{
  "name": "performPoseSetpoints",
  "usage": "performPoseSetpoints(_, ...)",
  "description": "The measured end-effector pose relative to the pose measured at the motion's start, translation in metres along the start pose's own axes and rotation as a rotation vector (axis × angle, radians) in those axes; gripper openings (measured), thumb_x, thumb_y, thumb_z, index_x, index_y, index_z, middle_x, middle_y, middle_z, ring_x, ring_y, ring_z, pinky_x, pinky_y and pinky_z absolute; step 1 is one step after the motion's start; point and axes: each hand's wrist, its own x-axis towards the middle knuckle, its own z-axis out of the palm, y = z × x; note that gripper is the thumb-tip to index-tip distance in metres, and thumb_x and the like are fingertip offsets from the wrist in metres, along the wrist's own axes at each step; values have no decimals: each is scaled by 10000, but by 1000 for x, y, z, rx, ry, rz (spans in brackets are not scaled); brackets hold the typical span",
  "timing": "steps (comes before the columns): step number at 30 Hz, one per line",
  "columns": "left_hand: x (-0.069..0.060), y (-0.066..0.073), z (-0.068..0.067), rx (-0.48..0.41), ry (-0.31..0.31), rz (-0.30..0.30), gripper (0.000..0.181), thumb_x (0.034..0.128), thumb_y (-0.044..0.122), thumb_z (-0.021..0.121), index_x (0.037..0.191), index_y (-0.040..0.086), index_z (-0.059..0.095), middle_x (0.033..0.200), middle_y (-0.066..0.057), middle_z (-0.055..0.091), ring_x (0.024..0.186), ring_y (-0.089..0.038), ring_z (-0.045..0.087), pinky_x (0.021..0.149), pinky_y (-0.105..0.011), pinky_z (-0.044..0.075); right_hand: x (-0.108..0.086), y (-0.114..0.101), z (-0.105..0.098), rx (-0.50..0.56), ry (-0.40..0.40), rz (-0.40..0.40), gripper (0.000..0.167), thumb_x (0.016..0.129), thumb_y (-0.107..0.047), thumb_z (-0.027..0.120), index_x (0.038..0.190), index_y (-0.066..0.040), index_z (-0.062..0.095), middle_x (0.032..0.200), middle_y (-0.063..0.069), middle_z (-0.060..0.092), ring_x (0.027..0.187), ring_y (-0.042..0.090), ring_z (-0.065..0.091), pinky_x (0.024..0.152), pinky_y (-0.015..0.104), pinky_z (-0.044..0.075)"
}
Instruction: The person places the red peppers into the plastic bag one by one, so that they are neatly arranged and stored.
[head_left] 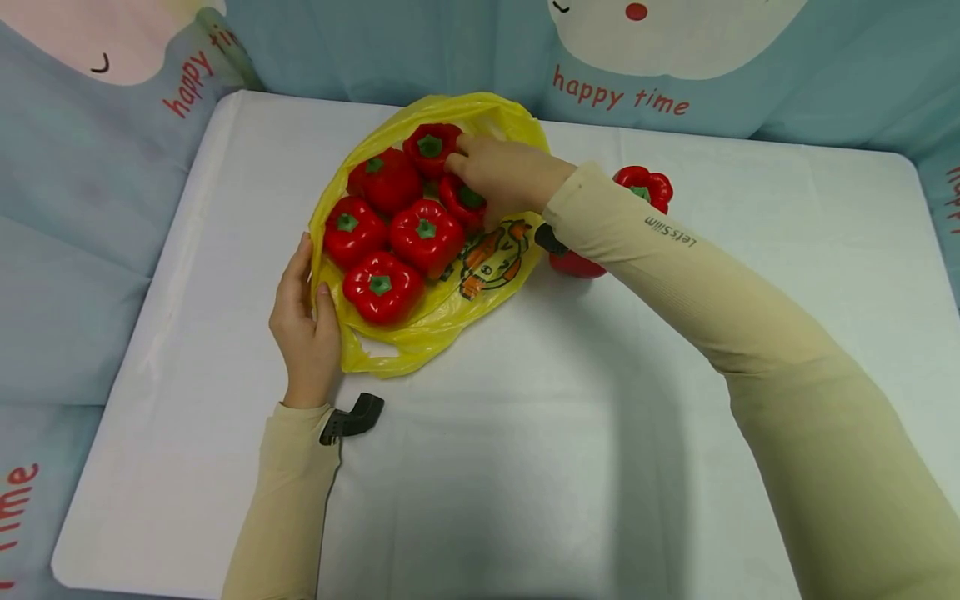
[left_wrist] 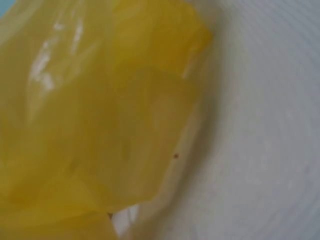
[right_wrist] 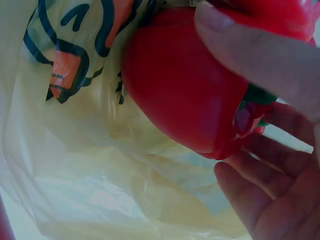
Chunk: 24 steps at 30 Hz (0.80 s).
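A yellow plastic bag [head_left: 442, 321] lies spread on the table with several red bell peppers [head_left: 382, 287] in it. My left hand [head_left: 306, 329] holds the bag's left rim between thumb and fingers; its own wrist view shows only yellow plastic [left_wrist: 100, 125] and tabletop. Over the bag's upper right reaches my right hand [head_left: 506, 171], beside a tilted bell pepper [head_left: 457, 200]. In the right wrist view, that pepper [right_wrist: 185, 85] has its stem end towards the loosely spread fingers. The thumb [right_wrist: 250, 50] crosses over it.
Right of the bag, two more red objects are partly behind the right arm: a bell pepper [head_left: 654, 187] and a red item [head_left: 577, 265], mostly covered. The white table [head_left: 487, 500] meets a blue printed curtain [head_left: 465, 50] at the back and left.
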Motion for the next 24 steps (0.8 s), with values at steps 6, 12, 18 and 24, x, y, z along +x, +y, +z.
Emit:
performPoseSetpoints(6,1,1,0,14,-2,15,468,902,-154,456,1345,-6,488,1391,5,487,1292,-160,434,1072,-337,363,-3,-1,1,-24,67,55,743,735,-248,810,1292,44,413,1273,211,427,1146,323,416,985,423,451)
performPoseSetpoints(12,0,0,1,16,-1,12,472,901,-157,455,1347,-7,485,1392,2,487,1293,-160,433,1075,-337,360,-3,-4,3,-38,89,68,733,752,-245,801,1300,51,415,1281,212,425,1161,322,415,998,419,443)
performPoseSetpoints(18,0,-3,1,3,2,12,472,897,-166,451,1345,-22,478,1393,-11,485,1294,-169,433,1075,-343,360,-6,-2,3,24,104,78,719,762,-230,793,1301,50,408,1279,199,431,1171,312,407,1027,390,414)
performPoseSetpoints(24,0,-3,0,16,-2,13,467,902,-157,454,1348,-22,474,1394,-10,482,1293,-165,433,1074,-341,361,-16,-2,-4,86,143,61,666,786,-223,775,1286,54,433,1243,190,444,1142,290,434,1010,355,420)
